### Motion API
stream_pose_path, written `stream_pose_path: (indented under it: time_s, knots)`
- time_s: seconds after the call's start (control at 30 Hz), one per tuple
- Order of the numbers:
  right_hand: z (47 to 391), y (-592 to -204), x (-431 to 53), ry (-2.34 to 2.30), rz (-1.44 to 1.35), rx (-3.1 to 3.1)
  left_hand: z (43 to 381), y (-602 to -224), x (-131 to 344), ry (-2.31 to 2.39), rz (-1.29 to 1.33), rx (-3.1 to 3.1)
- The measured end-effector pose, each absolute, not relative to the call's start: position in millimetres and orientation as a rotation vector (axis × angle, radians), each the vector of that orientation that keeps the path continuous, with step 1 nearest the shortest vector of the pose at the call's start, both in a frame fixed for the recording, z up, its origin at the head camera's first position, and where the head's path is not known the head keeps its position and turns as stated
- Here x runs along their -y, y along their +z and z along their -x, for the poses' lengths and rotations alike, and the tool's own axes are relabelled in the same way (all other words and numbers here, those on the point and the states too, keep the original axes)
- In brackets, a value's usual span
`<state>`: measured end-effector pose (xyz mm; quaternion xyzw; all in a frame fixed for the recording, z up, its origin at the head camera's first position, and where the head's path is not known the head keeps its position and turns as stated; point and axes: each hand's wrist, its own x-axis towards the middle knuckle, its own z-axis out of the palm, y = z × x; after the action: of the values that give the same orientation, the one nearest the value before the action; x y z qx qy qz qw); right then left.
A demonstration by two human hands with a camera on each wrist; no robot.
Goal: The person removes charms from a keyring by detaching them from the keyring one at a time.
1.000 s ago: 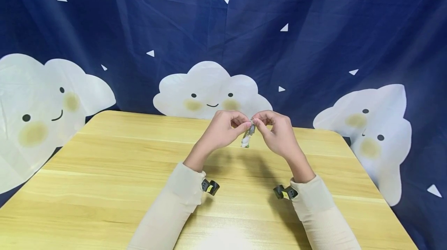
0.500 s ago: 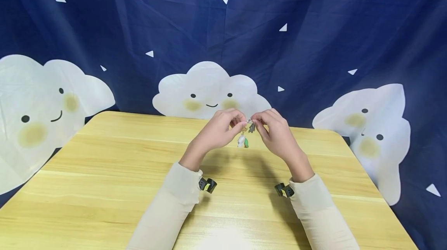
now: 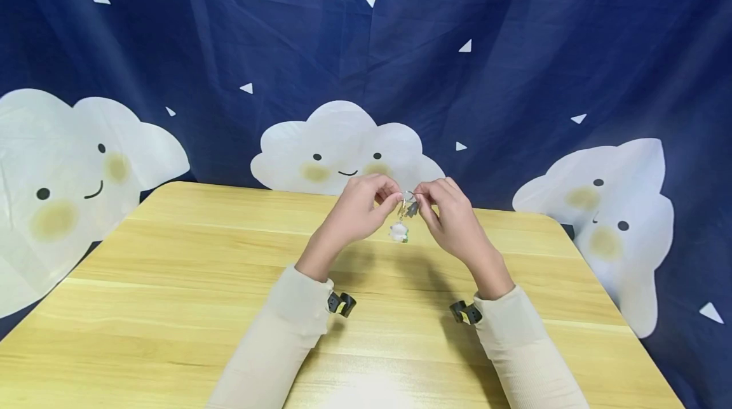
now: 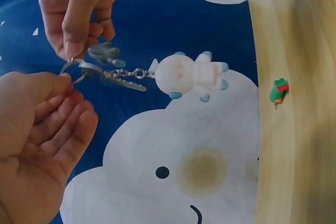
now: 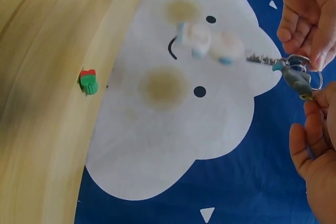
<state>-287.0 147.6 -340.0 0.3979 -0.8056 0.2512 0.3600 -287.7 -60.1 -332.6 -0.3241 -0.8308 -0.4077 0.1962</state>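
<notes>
Wearing pale sleeves, a person holds up a metal ring strung with charms.

The left hand and right hand each pinch the ring, thumb closed against fingers, though overlapping fingertips make it hard to say whether the right also grips the grey charm. That charm, a key and, on a short chain, a white figure with blue feet hang from it between the hands. Beyond, a green-and-red trinket lies on the wooden table; farther back hangs a navy cloth printed with smiling clouds.
</notes>
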Motion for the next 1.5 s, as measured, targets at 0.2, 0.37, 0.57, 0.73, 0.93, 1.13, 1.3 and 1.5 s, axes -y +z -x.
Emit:
stream_pose_path:
  time_s: [0.2, 0.37, 0.57, 0.73, 0.93, 1.13, 1.3, 1.5]
  knots:
    - [287.3, -341.0, -146.5, 0.649, -1.024, 2.074, 285.3, -334.3, 54.8, -0.9, 0.887, 2.207]
    - [286.7, -340.7, -145.3, 0.674, -1.011, 2.084, 282.6, -336.0, 53.6, -0.573, 0.911, 2.098]
    - [285.3, -339.4, -144.8, 0.701, -0.996, 2.087, 279.6, -336.1, 51.9, -0.382, 0.881, 2.021]
    - [286.0, -340.5, -145.3, 0.709, -0.988, 2.078, 278.9, -334.9, 51.5, -0.387, 0.882, 2.015]
    - [286.6, -342.2, -144.5, 0.727, -0.992, 2.059, 280.2, -336.5, 53.2, -0.464, 0.902, 2.018]
    - [286.3, -344.1, -144.1, 0.764, -0.976, 2.067, 283.9, -339.7, 53.1, -0.541, 0.903, 2.019]
    - [285.2, -344.6, -142.5, 0.843, -0.956, 2.089, 286.1, -340.7, 53.0, -0.698, 0.895, 1.995]
    - [283.0, -343.6, -140.5, 0.92, -0.921, 2.121, 288.5, -343.0, 51.6, -0.878, 0.87, 1.958]
